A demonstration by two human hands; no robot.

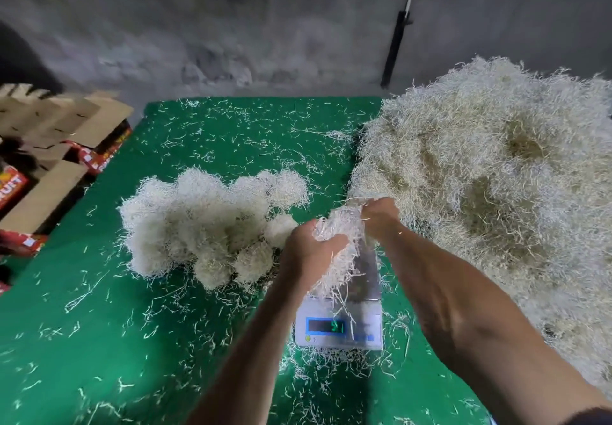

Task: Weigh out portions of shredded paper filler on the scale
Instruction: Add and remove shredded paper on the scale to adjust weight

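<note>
Left hand [309, 247] and right hand [379, 217] both clutch one wad of shredded paper [337, 236] above the digital scale [339, 322] on the green bench [99, 342]. Big filler heap [490, 173] at right; weighed clumps [205, 226] left of the scale.

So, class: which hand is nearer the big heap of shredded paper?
Right. The right hand sits at the heap's near edge; the left hand is further off, over the scale.
</note>
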